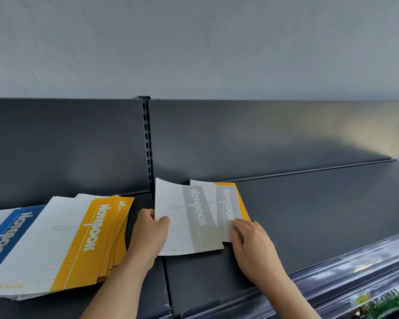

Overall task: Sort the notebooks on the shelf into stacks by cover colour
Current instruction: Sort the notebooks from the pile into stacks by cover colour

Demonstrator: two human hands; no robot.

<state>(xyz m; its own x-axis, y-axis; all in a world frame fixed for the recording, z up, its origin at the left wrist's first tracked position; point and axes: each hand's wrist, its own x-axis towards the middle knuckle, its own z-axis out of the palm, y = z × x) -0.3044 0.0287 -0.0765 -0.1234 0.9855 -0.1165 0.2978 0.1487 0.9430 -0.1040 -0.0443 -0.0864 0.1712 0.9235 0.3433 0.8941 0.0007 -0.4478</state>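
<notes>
A grey-banded notebook (189, 217) lies on the dark shelf (309, 215) in the middle, its far edge lifted. My left hand (151, 233) grips its left edge, thumb on the cover. Under it sits a second grey notebook (226, 212) and beneath that a yellow notebook (241, 200), only its edge showing. My right hand (251, 247) rests with fingertips on the second grey notebook's near corner. To the left lies a fanned stack of yellow-banded notebooks (78, 240), partly covering a blue-banded notebook (7, 233).
The shelf's upright back panel (263, 139) with a slotted post (148, 143) rises behind the notebooks. A clear plastic price rail (332, 279) runs along the front edge at the right. Goods on a lower shelf (382, 302) show at the bottom right.
</notes>
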